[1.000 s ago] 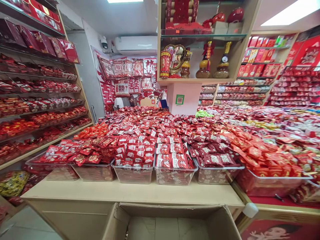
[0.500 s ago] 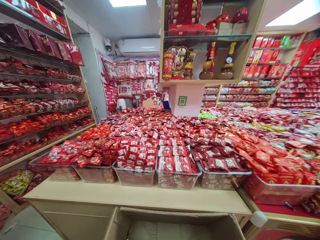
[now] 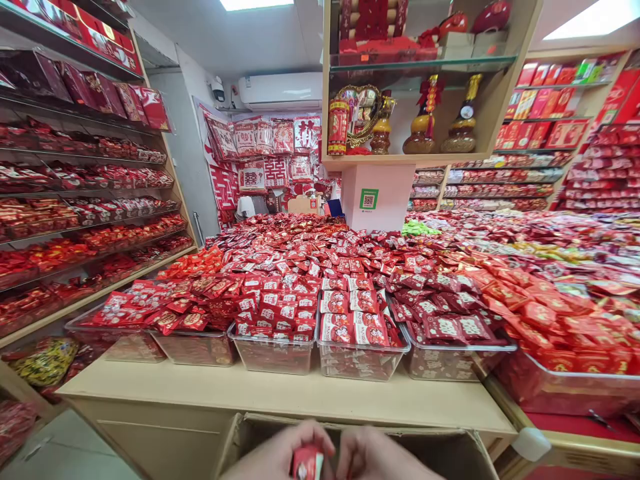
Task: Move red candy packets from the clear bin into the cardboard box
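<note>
At the bottom middle, my left hand (image 3: 295, 448) is curled round a small red packet (image 3: 307, 463) with a white patch. Just to its right, my right hand (image 3: 367, 453) has its fingers bent together, slightly blurred; anything in them is hidden. Both hands are over an open cardboard box (image 3: 425, 448), whose inside is mostly covered by them. Beyond the box, clear plastic bins (image 3: 274, 355) filled with red packets line the cream counter (image 3: 200, 390).
A bin of orange-red packets (image 3: 580, 387) stands at the right, beside a white corner guard (image 3: 532, 445). Stocked shelves (image 3: 95, 283) run along the left. A cabinet (image 3: 420, 160) with bottles hangs over the packets.
Both hands have come into view at the bottom, the left one with a red packet. The view has shifted slightly, moving the bins and cabinet a little to the right.
</note>
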Demonstrator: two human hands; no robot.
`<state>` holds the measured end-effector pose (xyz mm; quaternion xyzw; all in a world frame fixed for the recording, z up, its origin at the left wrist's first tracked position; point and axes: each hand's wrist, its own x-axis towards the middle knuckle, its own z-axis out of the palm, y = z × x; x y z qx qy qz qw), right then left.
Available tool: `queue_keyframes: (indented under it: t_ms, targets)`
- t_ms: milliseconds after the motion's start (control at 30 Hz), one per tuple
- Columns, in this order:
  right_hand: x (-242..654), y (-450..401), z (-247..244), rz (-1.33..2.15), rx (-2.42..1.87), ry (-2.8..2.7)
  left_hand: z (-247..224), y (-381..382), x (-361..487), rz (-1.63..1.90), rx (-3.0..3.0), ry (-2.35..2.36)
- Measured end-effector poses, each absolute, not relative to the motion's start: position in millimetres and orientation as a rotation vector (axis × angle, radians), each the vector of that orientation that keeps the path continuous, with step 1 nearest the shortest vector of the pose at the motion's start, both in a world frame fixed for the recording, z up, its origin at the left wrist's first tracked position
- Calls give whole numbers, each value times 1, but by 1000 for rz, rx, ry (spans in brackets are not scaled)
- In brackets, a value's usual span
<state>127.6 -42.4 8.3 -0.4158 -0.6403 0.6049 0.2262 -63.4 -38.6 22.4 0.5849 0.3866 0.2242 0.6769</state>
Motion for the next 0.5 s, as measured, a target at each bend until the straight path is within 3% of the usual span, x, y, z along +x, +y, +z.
queue_keyframes:
  t_ms: [100,200,300,500]
  targets:
    - [136,-27,34,1607,-995,-1510,45,-27,-56,806,1095,932]
    - [141,-12,45,1386,-903,-1352,48,-12,-46,887,1002,978]
    - [140,-3,35,1263,-909,-1331,39,-1,-34,879,1035,977]
    - [132,-2,7,1337,-870,-1163,23,6,-19,913,1117,996]
